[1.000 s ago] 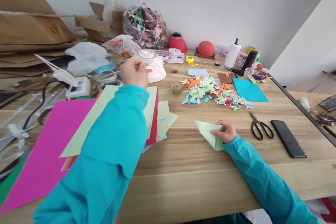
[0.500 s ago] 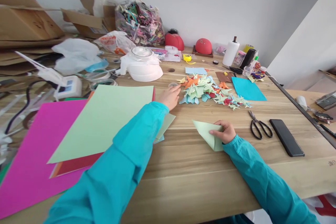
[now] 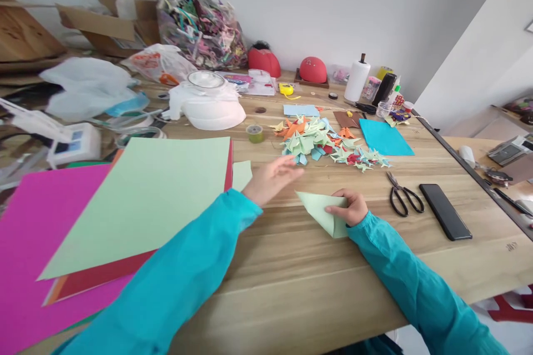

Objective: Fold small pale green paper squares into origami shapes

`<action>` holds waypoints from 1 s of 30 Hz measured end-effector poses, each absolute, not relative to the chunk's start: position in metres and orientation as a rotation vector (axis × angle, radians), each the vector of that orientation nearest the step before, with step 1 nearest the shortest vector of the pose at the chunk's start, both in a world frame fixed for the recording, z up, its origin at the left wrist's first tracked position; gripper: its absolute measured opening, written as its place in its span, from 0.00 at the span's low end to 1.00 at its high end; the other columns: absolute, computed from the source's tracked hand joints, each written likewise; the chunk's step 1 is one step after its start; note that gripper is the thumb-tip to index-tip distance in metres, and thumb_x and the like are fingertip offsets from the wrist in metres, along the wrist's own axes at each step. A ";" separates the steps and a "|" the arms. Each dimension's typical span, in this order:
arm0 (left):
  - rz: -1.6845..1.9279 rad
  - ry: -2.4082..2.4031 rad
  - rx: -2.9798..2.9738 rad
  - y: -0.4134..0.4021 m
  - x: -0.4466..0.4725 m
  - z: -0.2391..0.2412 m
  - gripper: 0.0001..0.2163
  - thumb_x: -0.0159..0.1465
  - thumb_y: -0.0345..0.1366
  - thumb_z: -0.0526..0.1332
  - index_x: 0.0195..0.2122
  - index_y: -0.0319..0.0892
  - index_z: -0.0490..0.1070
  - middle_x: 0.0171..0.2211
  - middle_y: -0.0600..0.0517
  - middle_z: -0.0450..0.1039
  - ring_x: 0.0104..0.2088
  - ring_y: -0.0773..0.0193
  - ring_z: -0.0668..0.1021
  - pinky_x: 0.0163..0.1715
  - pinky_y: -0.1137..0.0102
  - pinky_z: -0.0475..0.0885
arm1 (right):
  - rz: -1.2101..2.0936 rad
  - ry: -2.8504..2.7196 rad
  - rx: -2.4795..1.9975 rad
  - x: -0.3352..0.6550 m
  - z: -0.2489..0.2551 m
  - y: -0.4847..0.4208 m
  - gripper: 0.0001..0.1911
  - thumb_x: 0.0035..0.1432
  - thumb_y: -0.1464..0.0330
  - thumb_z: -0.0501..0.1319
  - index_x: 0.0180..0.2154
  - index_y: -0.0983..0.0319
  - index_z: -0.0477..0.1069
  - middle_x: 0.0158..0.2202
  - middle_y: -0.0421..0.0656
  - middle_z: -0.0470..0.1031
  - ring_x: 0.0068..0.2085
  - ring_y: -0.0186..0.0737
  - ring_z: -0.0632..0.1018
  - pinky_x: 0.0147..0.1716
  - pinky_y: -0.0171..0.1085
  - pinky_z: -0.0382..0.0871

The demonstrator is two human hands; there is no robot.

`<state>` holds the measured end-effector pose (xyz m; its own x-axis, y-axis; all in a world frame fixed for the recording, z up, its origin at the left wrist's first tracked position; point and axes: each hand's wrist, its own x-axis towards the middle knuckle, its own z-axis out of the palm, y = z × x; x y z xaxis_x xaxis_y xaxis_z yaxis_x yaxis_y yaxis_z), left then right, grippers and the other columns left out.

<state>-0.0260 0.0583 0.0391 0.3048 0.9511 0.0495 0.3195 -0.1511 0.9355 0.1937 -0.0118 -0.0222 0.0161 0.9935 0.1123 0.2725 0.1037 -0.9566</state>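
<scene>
One broad strip of wood-grain table (image 3: 275,294) is stretching between the folded pale-green paper (image 3: 316,205) and the front edge, with black-handled scissors (image 3: 398,185) and a dark smartphone (image 3: 445,212) bordering the right. The right hand (image 3: 353,208) is gripping the paper's right side, fingers clamped, thumb uppermost. The left hand (image 3: 277,178) is reaching beside the paper's left tip, slightly blurred, fingers extended, thumb apart, holding nothing visible. The folded paper is tapering to a sharp point. Beyond, crisp, angular origami pieces (image 3: 310,141) are lying heaped.
</scene>
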 end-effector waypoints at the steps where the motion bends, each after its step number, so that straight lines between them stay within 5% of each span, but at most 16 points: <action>1: 0.872 1.106 1.488 0.040 -0.019 0.038 0.31 0.47 0.43 0.64 0.52 0.40 0.60 0.47 0.43 0.69 0.42 0.55 0.74 0.38 0.62 0.71 | 0.943 -1.440 -1.338 0.193 -0.021 -0.013 0.16 0.32 0.61 0.69 0.26 0.63 0.71 0.22 0.40 0.72 0.23 0.35 0.71 0.22 0.33 0.65; 8: 0.917 1.058 0.906 -0.025 0.011 0.010 0.18 0.40 0.41 0.68 0.31 0.36 0.74 0.30 0.46 0.77 0.32 0.55 0.78 0.30 0.63 0.74 | 0.752 -1.560 -1.260 0.187 -0.005 -0.026 0.24 0.32 0.62 0.70 0.35 0.61 0.70 0.32 0.44 0.74 0.33 0.41 0.73 0.33 0.38 0.67; 12: 0.972 1.085 1.098 -0.024 0.008 0.005 0.11 0.40 0.39 0.68 0.23 0.38 0.75 0.26 0.49 0.77 0.30 0.55 0.78 0.32 0.65 0.73 | 0.976 -1.457 -1.213 0.189 0.002 -0.027 0.30 0.35 0.62 0.68 0.43 0.60 0.65 0.27 0.40 0.72 0.26 0.35 0.72 0.25 0.34 0.66; 22: 0.971 1.119 1.232 -0.019 -0.001 -0.009 0.13 0.44 0.43 0.66 0.23 0.38 0.76 0.23 0.48 0.76 0.26 0.57 0.77 0.25 0.68 0.72 | 1.204 -1.289 -1.354 0.186 0.002 -0.028 0.17 0.29 0.62 0.70 0.23 0.64 0.71 0.21 0.40 0.72 0.21 0.34 0.71 0.19 0.32 0.64; 30: 0.945 1.141 1.316 -0.020 -0.002 -0.004 0.13 0.44 0.44 0.65 0.23 0.37 0.76 0.23 0.49 0.76 0.26 0.60 0.76 0.24 0.70 0.71 | 1.166 -1.370 -1.388 0.183 0.005 -0.032 0.12 0.37 0.62 0.67 0.24 0.64 0.74 0.23 0.42 0.75 0.24 0.35 0.73 0.23 0.32 0.66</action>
